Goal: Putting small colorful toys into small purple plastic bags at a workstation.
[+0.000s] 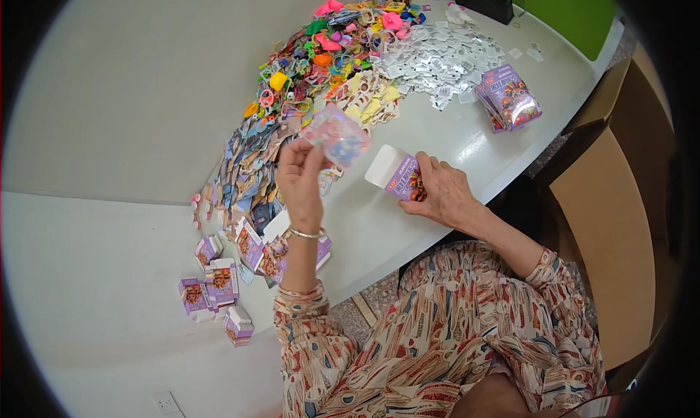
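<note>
Between the thumb and fingers of my left hand (pixel 300 181) is a thin, shiny pink and purple packet (pixel 338 135), raised over the table. My right hand (pixel 448 193) is wrapped round a small purple carton (pixel 402 182) whose white end flap stands open toward the packet. The packet and the carton are apart. Close by my left wrist lie several more purple cartons (pixel 250 244), some with flaps up. A stack of purple packs (pixel 510 98) rests farther off, beyond my right hand.
Along the far left of the white table (pixel 364 254) stretch heaps of colourful small toys (pixel 321 57), small printed cards (pixel 248 166) and white sachets (pixel 437 60). A black tape dispenser (pixel 485 0) stands at the back. A large cardboard box (pixel 605 221) is at the right, beside the table edge.
</note>
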Tool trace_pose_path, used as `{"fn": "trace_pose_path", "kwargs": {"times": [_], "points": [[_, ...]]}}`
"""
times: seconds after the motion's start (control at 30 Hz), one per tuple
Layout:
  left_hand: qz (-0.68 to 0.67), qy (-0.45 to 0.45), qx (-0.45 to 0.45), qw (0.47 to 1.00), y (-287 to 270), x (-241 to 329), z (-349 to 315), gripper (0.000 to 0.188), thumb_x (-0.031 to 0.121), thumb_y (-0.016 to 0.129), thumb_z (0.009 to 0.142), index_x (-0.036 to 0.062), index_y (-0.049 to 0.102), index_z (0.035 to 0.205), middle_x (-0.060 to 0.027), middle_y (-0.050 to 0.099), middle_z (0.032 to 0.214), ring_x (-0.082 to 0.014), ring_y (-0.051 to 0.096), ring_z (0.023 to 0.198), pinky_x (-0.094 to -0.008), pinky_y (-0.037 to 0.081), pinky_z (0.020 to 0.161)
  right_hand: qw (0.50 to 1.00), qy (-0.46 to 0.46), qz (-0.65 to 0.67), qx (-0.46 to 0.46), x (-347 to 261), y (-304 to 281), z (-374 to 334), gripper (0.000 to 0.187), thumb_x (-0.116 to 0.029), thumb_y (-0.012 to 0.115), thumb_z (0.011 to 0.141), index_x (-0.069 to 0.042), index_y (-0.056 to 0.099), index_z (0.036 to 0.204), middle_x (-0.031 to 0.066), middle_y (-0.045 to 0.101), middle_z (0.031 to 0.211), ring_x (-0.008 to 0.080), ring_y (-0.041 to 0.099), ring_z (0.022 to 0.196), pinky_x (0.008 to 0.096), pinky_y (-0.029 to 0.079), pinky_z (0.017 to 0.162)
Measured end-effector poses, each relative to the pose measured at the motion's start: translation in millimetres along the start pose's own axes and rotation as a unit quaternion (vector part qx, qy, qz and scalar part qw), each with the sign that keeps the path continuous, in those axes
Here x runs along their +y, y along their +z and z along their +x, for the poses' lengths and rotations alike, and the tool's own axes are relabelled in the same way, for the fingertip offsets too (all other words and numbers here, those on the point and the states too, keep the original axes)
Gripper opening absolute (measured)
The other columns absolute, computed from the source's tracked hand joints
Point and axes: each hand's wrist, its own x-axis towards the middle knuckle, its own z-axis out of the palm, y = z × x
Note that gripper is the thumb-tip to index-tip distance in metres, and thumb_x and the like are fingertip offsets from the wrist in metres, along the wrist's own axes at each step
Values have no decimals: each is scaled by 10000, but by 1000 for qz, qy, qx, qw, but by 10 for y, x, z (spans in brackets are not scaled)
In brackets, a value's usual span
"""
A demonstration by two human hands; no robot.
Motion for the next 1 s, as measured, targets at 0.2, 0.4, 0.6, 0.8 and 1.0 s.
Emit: {"fn": "trace_pose_path", "kwargs": {"times": [0.2,0.4,0.6,0.8,1.0], "points": [[3,71,-8,997,338,-180,-363,338,-7,602,880,-5,498,1201,-24,615,879,-73,576,711,-213,489,648,1000,-9,17,17,29,13,-13,684,-382,766,660,14,403,1084,200,596,812,359,619,761,423,507,668],[92,102,22,990,433,-199,-431,363,-2,591,891,54,549,1247,-10,599,852,-51,522,745,-202,447,666,1000,-14,5,-4,-16,26,-57,641,-373,755,670,17,410,1044,211,601,825,363,621,754,417,508,659],[184,147,79,969,549,-274,-530,377,8,626,856,58,574,1225,-82,649,884,-126,597,773,-265,475,741,999,11,46,17,-81,-18,-29,625,-373,746,673,23,408,1019,215,594,807,379,620,713,425,506,615],[364,240,19,900,484,-361,-663,199,21,641,837,49,661,1033,-86,593,1121,-241,488,1106,-356,398,947,999,2,32,36,-49,-3,-38,620,-361,748,676,17,409,1031,218,601,820,379,626,709,433,512,613],[243,125,19,962,206,-327,-752,137,95,630,886,37,675,1002,-89,595,1171,-236,521,1118,-346,390,962,998,50,-6,31,7,-182,14,801,-344,772,686,37,363,1259,224,592,990,382,613,897,429,512,752]]}}
